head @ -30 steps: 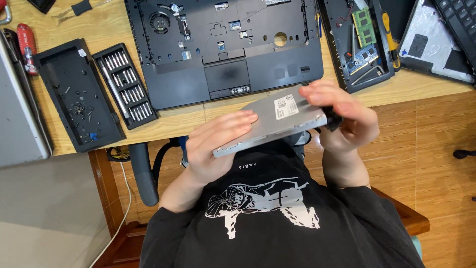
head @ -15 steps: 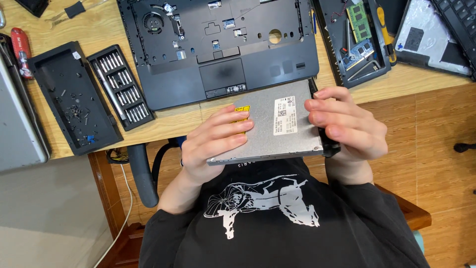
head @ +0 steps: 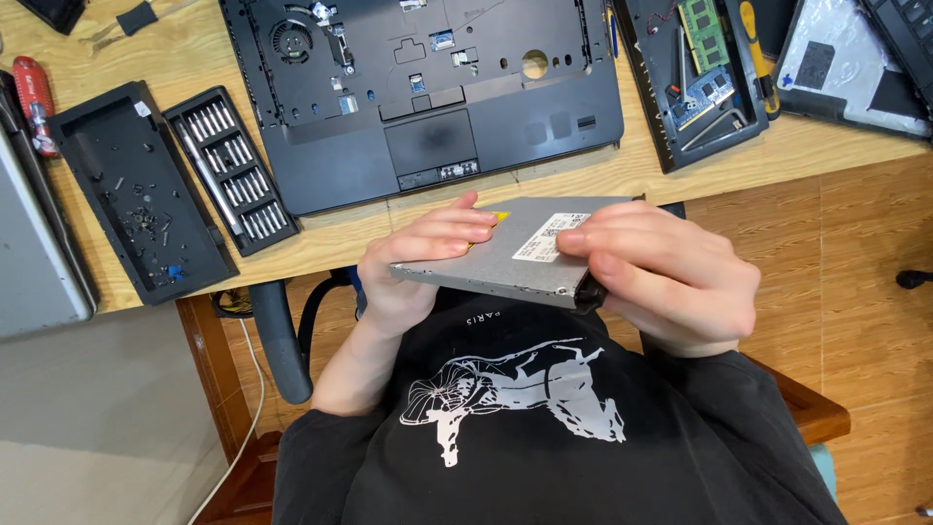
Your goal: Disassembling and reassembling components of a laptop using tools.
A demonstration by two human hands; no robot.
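**Slim drive held flat above the lap, stripped laptop on the desk**

At the far left edge lies a grey closed laptop (head: 34, 253), with a red-handled screwdriver (head: 35, 97) just above it; next along the wooden desk (head: 194, 49) sits a black tray (head: 97, 165) holding loose screws, and just beside that a black case of screwdriver bits (head: 233, 170); further right, the opened black laptop base (head: 428, 97) shows its fan, touchpad and bare frame.

Below the desk edge, the left hand (head: 418, 267) grips the near-left side of a flat grey optical drive (head: 515, 253), fingers curled over its top face and closed on it; the drive lies roughly level, just in front of the desk edge and above the person's black printed shirt (head: 525, 428); the right hand (head: 661, 282) clamps the drive's right end, fingers spread across the top near a white label.

Up at the right, a black panel (head: 695, 87) carries a green memory module (head: 702, 21); a silver-lined cover (head: 846, 68) lies beyond it.
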